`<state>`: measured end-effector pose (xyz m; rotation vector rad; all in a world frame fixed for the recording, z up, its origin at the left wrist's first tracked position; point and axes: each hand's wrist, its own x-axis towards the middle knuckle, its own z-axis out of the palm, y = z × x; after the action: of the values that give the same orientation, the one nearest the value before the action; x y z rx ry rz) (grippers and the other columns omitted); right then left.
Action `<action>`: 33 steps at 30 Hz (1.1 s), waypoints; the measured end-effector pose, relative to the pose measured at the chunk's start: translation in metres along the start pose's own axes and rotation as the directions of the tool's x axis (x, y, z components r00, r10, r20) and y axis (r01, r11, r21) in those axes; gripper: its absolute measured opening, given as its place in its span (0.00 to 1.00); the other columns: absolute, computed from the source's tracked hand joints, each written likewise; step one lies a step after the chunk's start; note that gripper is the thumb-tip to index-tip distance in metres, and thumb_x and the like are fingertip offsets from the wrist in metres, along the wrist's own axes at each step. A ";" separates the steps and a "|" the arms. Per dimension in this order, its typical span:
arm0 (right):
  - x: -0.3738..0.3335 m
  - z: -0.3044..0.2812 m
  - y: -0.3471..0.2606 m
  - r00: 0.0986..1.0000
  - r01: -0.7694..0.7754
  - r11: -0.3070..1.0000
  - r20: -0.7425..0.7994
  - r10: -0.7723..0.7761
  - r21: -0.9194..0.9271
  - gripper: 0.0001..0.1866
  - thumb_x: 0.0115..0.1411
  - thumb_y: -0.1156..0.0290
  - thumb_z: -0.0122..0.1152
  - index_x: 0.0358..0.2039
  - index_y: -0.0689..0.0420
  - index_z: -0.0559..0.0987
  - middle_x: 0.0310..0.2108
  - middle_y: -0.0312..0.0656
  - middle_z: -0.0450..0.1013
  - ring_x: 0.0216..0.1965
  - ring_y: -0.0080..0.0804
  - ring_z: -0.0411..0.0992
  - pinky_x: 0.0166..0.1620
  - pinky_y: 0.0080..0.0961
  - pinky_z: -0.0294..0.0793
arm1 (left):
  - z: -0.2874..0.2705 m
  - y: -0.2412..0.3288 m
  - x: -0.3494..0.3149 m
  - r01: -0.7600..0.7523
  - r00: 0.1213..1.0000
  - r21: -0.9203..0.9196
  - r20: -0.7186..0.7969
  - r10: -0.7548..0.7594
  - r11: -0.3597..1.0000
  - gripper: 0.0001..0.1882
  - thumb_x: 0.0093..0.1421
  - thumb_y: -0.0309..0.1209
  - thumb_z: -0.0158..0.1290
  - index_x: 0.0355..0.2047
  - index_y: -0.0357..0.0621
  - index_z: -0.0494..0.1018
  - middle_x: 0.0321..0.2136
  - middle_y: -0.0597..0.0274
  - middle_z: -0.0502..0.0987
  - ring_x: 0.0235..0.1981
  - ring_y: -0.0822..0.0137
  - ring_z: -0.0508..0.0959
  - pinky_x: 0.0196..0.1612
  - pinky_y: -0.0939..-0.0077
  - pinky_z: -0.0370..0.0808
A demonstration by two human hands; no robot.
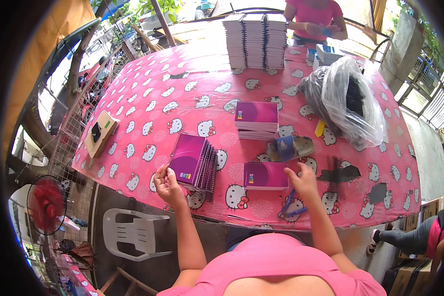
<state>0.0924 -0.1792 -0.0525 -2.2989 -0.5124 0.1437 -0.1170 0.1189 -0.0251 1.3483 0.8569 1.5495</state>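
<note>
A bump from your half-curled left hand [168, 190], whose grip I cannot tell, could topple the staggered spiral stack [188, 155] beside it, while your right hand [305, 183] spreads unclenched by the low pile [266, 175], making three purple notebook stacks [256, 112] on the table [143, 113], plus one slipper [295, 149].
</note>
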 end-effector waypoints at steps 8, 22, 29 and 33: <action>0.007 -0.003 0.016 0.998 -0.061 0.995 -0.009 0.062 0.081 0.21 0.54 0.67 0.67 0.41 0.66 0.70 0.41 0.60 0.74 0.45 0.57 0.73 0.47 0.42 0.71 | -0.004 0.074 -0.020 -0.058 0.993 0.065 0.105 0.051 0.996 0.21 0.61 0.19 0.52 0.55 0.38 0.66 0.56 0.57 0.68 0.55 0.67 0.67 0.55 0.72 0.68; 0.010 0.049 0.014 0.954 0.196 0.784 0.070 -0.291 0.589 0.14 0.55 0.84 0.61 0.37 0.58 0.66 0.31 0.37 0.70 0.34 0.21 0.68 0.39 0.20 0.70 | 0.095 0.022 -0.138 -0.353 0.615 0.198 0.786 0.067 0.914 0.39 0.52 0.28 0.63 0.64 0.57 0.62 0.65 0.40 0.51 0.65 0.42 0.56 0.64 0.55 0.55; 0.003 0.030 -0.007 0.927 0.261 0.844 0.121 -0.354 0.470 0.15 0.54 0.81 0.64 0.39 0.59 0.69 0.35 0.44 0.72 0.37 0.31 0.71 0.43 0.27 0.71 | 0.116 0.020 -0.135 -0.601 0.565 0.077 0.745 0.354 0.796 0.07 0.48 0.34 0.66 0.30 0.54 0.82 0.28 0.73 0.80 0.42 0.62 0.72 0.46 0.65 0.64; 0.013 -0.025 0.015 0.881 0.470 0.883 -0.074 -0.467 0.016 0.26 0.49 0.67 0.72 0.45 0.60 0.71 0.46 0.52 0.69 0.48 0.49 0.68 0.52 0.39 0.67 | 0.112 0.044 -0.125 -0.474 0.590 0.158 0.787 0.179 0.866 0.09 0.47 0.34 0.66 0.31 0.53 0.82 0.26 0.74 0.78 0.35 0.67 0.72 0.42 0.68 0.64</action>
<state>0.1158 -0.2003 -0.0451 -2.0710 -1.0058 -0.1631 -0.0124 -0.0187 -0.0130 2.3080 0.3411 0.9020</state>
